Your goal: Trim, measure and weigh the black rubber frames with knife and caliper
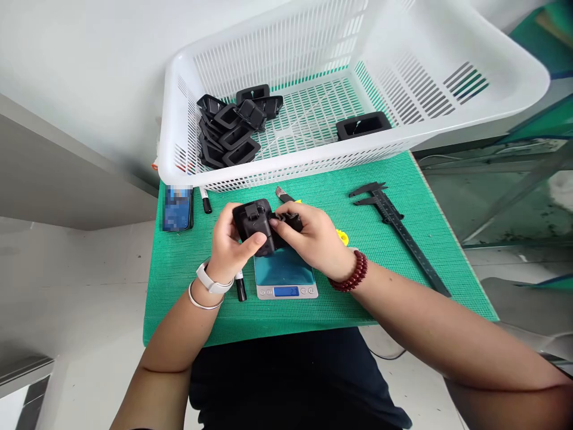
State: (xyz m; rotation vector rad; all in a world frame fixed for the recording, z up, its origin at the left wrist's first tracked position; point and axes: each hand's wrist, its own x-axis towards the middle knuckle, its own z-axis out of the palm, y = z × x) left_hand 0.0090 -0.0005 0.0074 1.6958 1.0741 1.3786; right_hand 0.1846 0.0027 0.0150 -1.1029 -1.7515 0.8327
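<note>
My left hand (233, 242) is closed around a black moulded plastic part (254, 227), its thumb pressed on the face toward me. My right hand (313, 236) is closed on a second dark piece (292, 221) touching the right side of that part; whether the two are joined I cannot tell. Both hands are above a small digital scale (286, 272) with a teal plate and a lit display. Beyond the right hand's fingers shows the blade end of a utility knife (282, 194), its handle mostly hidden.
A large white plastic basket (286, 164) stands at the back, with several black frame-like parts (235, 128) heaped at its left and another (363, 125) at its right. A black caliper (403, 236) lies right, a phone (178, 209) left. Markers (240, 286) rest on the green mat (358, 310).
</note>
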